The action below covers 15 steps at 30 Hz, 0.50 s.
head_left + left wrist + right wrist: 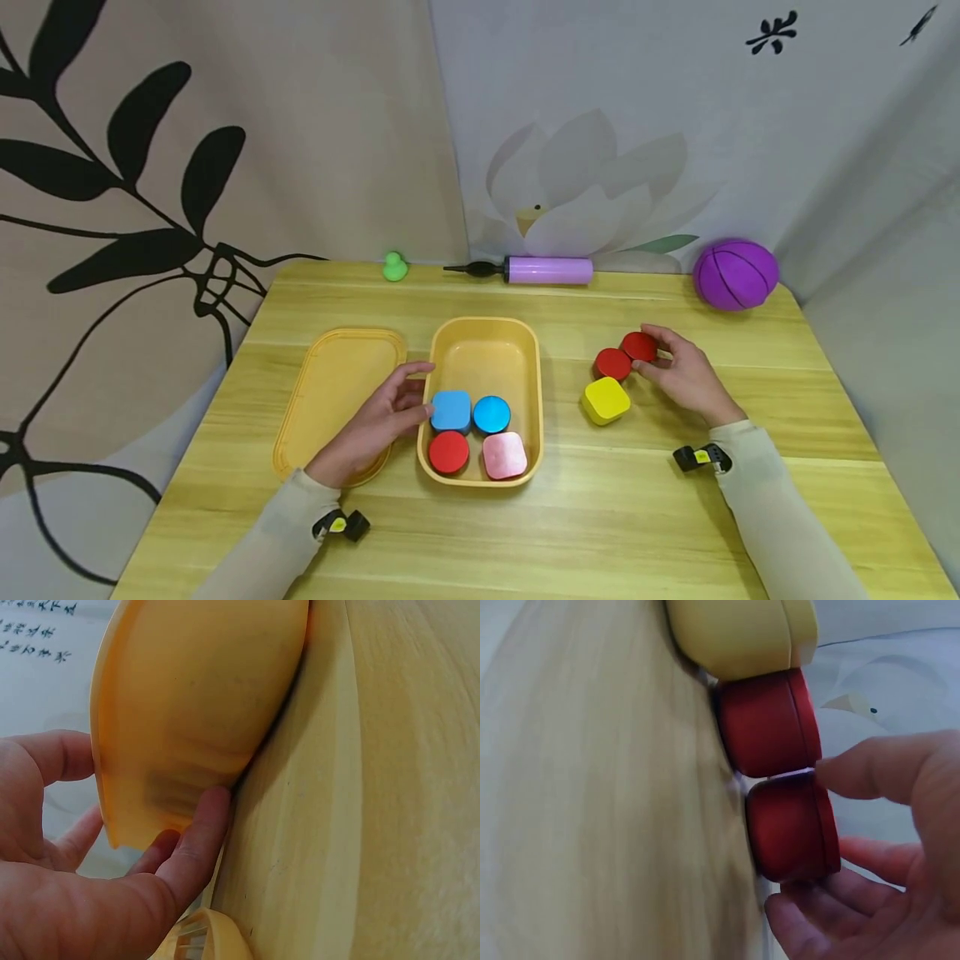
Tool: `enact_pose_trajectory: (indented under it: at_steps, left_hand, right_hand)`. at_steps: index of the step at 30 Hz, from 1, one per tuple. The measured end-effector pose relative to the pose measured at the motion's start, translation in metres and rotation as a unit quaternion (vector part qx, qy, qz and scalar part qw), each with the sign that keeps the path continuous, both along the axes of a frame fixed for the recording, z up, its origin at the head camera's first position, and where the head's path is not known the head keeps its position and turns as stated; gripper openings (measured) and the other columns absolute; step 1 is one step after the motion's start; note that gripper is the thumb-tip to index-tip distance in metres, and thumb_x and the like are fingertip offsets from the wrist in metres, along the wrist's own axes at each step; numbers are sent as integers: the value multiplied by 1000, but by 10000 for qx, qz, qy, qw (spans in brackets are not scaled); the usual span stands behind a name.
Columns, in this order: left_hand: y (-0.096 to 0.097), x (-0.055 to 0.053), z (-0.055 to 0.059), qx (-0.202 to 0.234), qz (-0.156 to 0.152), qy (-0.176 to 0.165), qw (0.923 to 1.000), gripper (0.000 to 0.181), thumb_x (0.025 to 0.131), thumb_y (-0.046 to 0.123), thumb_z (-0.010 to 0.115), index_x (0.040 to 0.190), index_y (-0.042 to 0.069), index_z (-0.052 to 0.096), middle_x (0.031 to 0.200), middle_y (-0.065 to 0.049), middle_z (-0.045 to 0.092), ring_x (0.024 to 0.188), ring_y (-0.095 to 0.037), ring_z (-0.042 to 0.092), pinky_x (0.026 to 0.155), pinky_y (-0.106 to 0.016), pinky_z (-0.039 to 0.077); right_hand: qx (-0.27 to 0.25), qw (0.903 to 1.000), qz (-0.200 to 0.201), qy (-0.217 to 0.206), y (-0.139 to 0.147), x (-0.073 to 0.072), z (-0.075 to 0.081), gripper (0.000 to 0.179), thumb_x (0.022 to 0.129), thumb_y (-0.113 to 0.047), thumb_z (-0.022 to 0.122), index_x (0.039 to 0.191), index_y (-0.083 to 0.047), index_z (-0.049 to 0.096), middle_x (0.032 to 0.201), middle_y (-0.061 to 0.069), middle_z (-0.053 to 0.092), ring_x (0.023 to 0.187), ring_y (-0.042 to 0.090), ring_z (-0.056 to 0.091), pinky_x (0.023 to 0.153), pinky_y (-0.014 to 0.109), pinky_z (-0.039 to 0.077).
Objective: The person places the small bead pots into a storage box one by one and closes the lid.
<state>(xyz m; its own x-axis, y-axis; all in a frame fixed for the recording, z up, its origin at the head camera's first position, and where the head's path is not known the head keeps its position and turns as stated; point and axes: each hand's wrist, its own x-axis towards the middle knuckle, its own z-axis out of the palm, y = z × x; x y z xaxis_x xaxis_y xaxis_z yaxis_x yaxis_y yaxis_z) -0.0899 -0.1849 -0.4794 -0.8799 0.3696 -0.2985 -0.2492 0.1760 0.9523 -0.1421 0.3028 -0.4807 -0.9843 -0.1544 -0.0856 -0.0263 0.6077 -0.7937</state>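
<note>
My left hand point(385, 414) rests its fingertips against the left wall of a yellow-orange plastic box point(491, 333). The left wrist view shows those fingers touching the box's outer side. A blue square tin point(452, 409), a blue round tin point(492, 414), a red round tin point(448, 452) and a pink square tin point(504, 456) fill the box's near half. To the right of the box, my right hand point(688, 377) pinches a second red round tin point(789, 829) between thumb and fingers. Beside it stand another red round tin point(612, 365) and a yellow square tin point(606, 401).
The box's flat lid point(337, 383) lies left of it, partly under my left hand. Along the back edge are a green gourd-shaped piece point(394, 267), a purple hand pump point(550, 271) and a purple ball point(737, 275). Patterned curtains point(360, 125) rise behind the wooden table point(600, 533).
</note>
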Motion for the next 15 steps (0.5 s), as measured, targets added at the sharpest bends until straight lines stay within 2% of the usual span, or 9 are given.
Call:
enact_pose_trajectory:
  at_steps: [8,15]
  left_hand:
    - [1,2,0,25,13,-51,10000,63,104,19,68,159,25,38,150,-19,47,129,-30,56,93,-39,60]
    - [1,2,2,6,-2,-6,10000,63,104,19,67,160,25,37,150,-19,48,130,-31,55,94,-38,59]
  right_hand:
    - [89,9999,-73,-128,4,-1,-6,72,100,-14,73,161,3,37,154,30,50,131,47,61,109,52,50]
    - [102,9997,-211,-98,6,-1,-7,72,100,-17,75,160,0,40,149,26,55,131,43,62,109,47,49]
